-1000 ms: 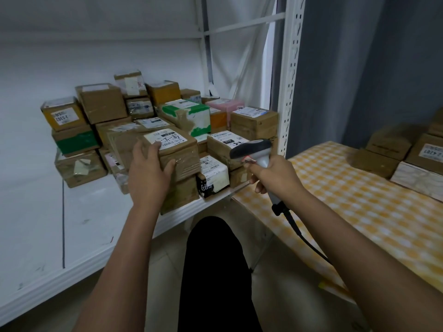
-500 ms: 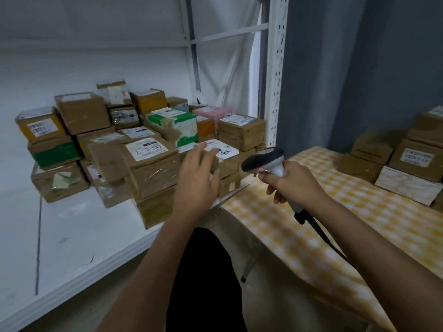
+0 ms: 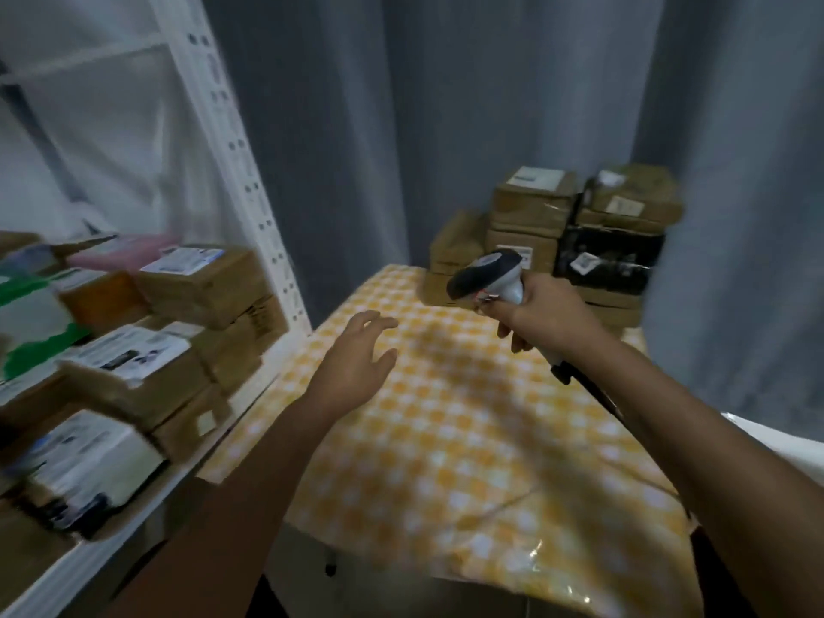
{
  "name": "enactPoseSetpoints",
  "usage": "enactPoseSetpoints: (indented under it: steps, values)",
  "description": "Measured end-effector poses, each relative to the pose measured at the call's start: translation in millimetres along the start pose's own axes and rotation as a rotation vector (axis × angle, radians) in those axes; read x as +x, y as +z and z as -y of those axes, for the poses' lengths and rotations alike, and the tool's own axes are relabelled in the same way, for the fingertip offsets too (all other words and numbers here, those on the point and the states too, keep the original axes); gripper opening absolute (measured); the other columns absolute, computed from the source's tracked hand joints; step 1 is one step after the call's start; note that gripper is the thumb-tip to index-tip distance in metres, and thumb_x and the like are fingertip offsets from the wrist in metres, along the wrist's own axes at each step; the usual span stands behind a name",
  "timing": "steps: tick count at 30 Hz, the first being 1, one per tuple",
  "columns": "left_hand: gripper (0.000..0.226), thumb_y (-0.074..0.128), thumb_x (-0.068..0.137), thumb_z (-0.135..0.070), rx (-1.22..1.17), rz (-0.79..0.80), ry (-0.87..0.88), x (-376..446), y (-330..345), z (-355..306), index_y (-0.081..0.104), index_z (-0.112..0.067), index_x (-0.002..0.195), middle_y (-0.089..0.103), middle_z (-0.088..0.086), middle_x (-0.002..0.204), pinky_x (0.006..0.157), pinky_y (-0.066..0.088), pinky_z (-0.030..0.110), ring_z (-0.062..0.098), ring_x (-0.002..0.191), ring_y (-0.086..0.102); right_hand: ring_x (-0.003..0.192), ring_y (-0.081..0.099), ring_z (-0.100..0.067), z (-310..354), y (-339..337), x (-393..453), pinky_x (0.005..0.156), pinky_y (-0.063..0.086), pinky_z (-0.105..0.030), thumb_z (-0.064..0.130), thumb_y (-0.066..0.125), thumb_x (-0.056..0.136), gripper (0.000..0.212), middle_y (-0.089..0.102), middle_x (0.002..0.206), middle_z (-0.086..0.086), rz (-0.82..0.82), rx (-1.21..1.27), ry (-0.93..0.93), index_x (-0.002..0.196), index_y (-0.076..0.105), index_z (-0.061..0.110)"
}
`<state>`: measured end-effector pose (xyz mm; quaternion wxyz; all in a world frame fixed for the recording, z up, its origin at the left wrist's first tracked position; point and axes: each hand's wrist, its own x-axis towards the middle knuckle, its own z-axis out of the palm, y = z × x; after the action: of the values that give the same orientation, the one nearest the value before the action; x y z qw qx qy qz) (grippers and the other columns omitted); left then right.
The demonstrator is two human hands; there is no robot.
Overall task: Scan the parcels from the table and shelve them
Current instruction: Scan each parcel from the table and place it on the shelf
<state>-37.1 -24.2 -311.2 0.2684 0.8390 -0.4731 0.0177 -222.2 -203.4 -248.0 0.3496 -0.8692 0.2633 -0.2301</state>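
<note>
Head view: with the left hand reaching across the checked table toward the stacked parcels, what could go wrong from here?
1. The parcel stack sits piled at the table's far corner; pulling a lower box one-handed may topple the upper ones.
2. The scanner cable trails over the tablecloth and could snag.
3. The left hand is open and empty, so nothing is secured.

Bare forearms, no sleeves, no gloves
</note>
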Motion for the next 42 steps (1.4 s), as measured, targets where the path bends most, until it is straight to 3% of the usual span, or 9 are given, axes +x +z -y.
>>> enactPoseSetpoints:
  steps: [5, 9, 11, 14, 19, 26, 29, 35, 42]
  values:
    - [0.048, 0.067, 0.097, -0.029, -0.211, 0.071, -0.031, 78, 34, -38, 0.053, -0.022, 0.142, 0.045, -0.001, 0.145, 0.107, 0.043, 0.031, 0.022, 0.126, 0.054, 0.050, 0.068, -0.011, -55, -24, 24, 0.055, 0.054, -0.027, 0.032, 0.065, 0.094, 0.016, 0.074, 0.072, -0.001, -0.040, 0.037, 0.099, 0.095, 0.065, 0.016]
    - [0.056, 0.061, 0.100, -0.040, -0.485, 0.031, -0.253, 145, 44, -59, 0.044, -0.020, 0.149, 0.048, -0.003, 0.144, 0.097, 0.043, 0.024, 0.013, 0.124, 0.052, 0.049, 0.067, -0.010, -81, -29, 42, 0.059, 0.059, -0.032, 0.034, 0.065, 0.094, 0.016, 0.073, 0.073, 0.000, -0.040, 0.089, 0.135, 0.101, 0.063, 0.020]
    - [0.070, 0.059, 0.099, -0.047, -0.547, 0.004, -0.380, 175, 51, -54, 0.029, -0.020, 0.157, 0.038, 0.004, 0.157, 0.106, 0.042, 0.030, 0.021, 0.136, 0.046, 0.049, 0.067, -0.011, -90, -25, 50, 0.058, 0.058, -0.031, 0.036, 0.065, 0.094, 0.019, 0.073, 0.072, 0.000, -0.038, 0.106, 0.141, 0.103, 0.064, 0.019]
    - [0.090, 0.063, 0.092, -0.059, -0.425, 0.002, -0.417, 211, 63, -44, 0.017, -0.024, 0.161, 0.018, 0.007, 0.166, 0.120, 0.029, 0.042, 0.028, 0.150, 0.027, 0.050, 0.068, -0.013, -102, -16, 59, 0.055, 0.056, -0.030, 0.035, 0.066, 0.094, 0.023, 0.073, 0.073, -0.002, -0.036, 0.145, 0.137, 0.107, 0.066, 0.016]
    - [0.098, 0.068, 0.080, -0.070, -0.113, 0.096, -0.274, 251, 83, -42, 0.028, -0.027, 0.158, 0.013, 0.009, 0.165, 0.121, 0.028, 0.048, 0.031, 0.151, 0.022, 0.053, 0.069, -0.014, -110, -11, 71, 0.061, 0.059, -0.033, 0.037, 0.066, 0.094, 0.026, 0.074, 0.074, -0.001, -0.027, 0.154, 0.150, 0.100, 0.068, 0.012]
    - [0.091, 0.065, 0.083, -0.069, 0.072, 0.100, -0.176, 270, 89, -32, 0.035, -0.024, 0.155, 0.004, 0.014, 0.168, 0.124, 0.021, 0.050, 0.035, 0.154, 0.012, 0.055, 0.071, -0.016, -114, -6, 73, 0.062, 0.060, -0.035, 0.041, 0.067, 0.091, 0.029, 0.075, 0.074, -0.002, 0.007, 0.191, 0.162, 0.095, 0.068, 0.012]
    - [0.086, 0.063, 0.086, -0.068, 0.193, 0.109, -0.123, 270, 86, -27, 0.035, -0.024, 0.154, 0.003, 0.016, 0.168, 0.122, 0.021, 0.056, 0.039, 0.154, 0.010, 0.053, 0.070, -0.015, -119, -3, 74, 0.056, 0.055, -0.028, 0.038, 0.066, 0.092, 0.027, 0.075, 0.073, -0.002, -0.008, 0.159, 0.164, 0.095, 0.069, 0.011]
    - [0.107, 0.062, 0.078, -0.079, 0.214, 0.117, -0.082, 278, 93, -29, 0.026, -0.015, 0.156, 0.007, 0.015, 0.168, 0.118, 0.033, 0.056, 0.039, 0.151, 0.023, 0.052, 0.070, -0.013, -121, -2, 74, 0.054, 0.052, -0.025, 0.036, 0.066, 0.093, 0.024, 0.074, 0.073, -0.001, -0.012, 0.172, 0.173, 0.098, 0.067, 0.013]
    - [0.090, 0.065, 0.083, -0.068, 0.208, 0.012, -0.028, 276, 100, -26, 0.038, -0.007, 0.143, 0.022, 0.015, 0.157, 0.110, 0.042, 0.052, 0.041, 0.137, 0.042, 0.054, 0.070, -0.013, -121, -2, 73, 0.055, 0.057, -0.026, 0.038, 0.066, 0.093, 0.025, 0.074, 0.074, 0.000, 0.004, 0.187, 0.172, 0.098, 0.066, 0.014]
